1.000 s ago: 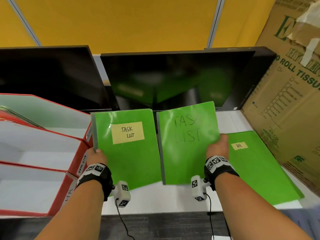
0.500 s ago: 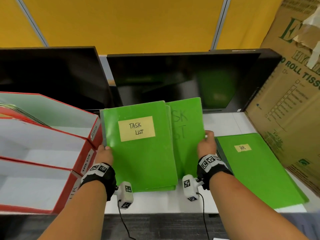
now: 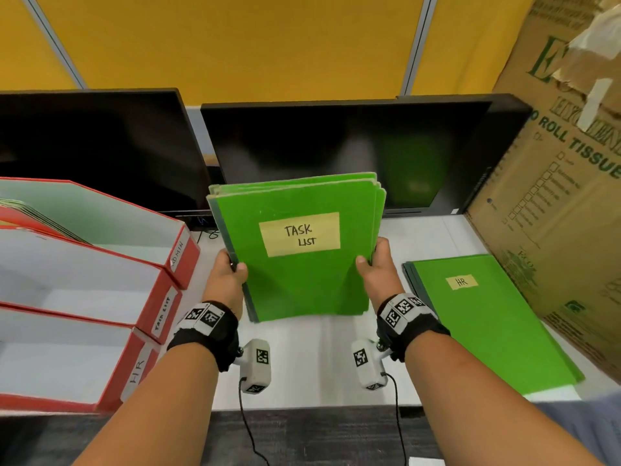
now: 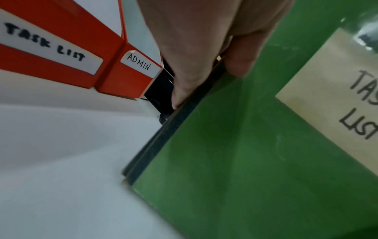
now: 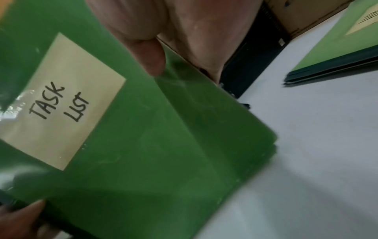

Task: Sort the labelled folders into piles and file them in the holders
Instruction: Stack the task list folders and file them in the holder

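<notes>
A stack of green TASK LIST folders (image 3: pixel 302 284) stands upright on its lower edge on the white desk (image 3: pixel 302 364), with a yellow label facing me. My left hand (image 3: pixel 232 267) grips its left spine edge, thumb on the front cover. My right hand (image 3: pixel 373 260) grips the right edge the same way. The left wrist view shows the left hand (image 4: pixel 206 67) on the dark spine of the stack (image 4: pixel 245 161). The right wrist view shows the right hand (image 5: pixel 163 53) with its thumb on the cover (image 5: pixel 163 145). A pile of green HR folders (image 3: pixel 487 317) lies flat at the right.
Three red file holders stand at the left: ADMIN (image 3: pixel 183 264) holding papers, TASK LIST (image 3: pixel 164 314) and HR (image 3: pixel 134 371). Two dark monitors (image 3: pixel 336 153) stand behind the desk. A big cardboard box (image 3: pixel 564 196) stands at the right, next to the HR pile.
The two TASK LIST bundles, held apart a second ago, have come together into one stack. Both hands now grip its sides, and it stands squared on the desk.
</notes>
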Action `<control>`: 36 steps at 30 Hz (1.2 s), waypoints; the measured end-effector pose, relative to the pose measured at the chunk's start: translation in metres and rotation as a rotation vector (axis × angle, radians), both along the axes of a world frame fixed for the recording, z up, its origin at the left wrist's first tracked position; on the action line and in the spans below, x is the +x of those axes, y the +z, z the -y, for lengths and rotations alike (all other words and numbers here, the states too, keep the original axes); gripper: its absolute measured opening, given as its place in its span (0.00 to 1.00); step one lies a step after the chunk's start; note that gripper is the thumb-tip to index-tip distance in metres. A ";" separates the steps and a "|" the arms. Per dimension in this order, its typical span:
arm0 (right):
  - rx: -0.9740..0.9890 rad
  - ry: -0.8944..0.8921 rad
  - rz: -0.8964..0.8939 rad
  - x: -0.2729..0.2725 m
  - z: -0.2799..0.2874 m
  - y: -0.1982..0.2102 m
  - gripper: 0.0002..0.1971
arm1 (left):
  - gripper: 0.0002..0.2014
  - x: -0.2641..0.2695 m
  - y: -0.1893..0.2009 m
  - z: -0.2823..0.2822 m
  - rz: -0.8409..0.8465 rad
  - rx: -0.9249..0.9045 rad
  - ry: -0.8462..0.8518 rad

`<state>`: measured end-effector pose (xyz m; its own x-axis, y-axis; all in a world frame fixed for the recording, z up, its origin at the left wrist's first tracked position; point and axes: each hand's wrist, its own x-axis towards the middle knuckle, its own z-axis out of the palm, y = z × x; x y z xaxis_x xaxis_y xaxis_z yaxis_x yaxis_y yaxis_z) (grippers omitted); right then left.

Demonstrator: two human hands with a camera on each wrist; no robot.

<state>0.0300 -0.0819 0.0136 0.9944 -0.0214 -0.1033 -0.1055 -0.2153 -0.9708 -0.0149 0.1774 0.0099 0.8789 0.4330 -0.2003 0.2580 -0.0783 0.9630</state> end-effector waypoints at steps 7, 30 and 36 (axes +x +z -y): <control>-0.226 0.106 -0.177 -0.024 0.009 -0.023 0.17 | 0.22 -0.021 -0.010 0.021 -0.126 0.038 -0.137; -0.288 -0.185 -0.419 -0.029 0.059 -0.071 0.20 | 0.36 -0.030 -0.065 0.004 -0.245 0.107 -0.049; -0.250 -0.170 -0.376 -0.020 0.056 -0.070 0.21 | 0.37 -0.027 -0.062 0.006 -0.175 0.095 -0.089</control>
<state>0.0104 -0.1381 -0.0565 0.8694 -0.2507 -0.4259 -0.4932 -0.3863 -0.7794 -0.0420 0.1712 -0.0523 0.8701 0.3790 -0.3151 0.4084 -0.1967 0.8913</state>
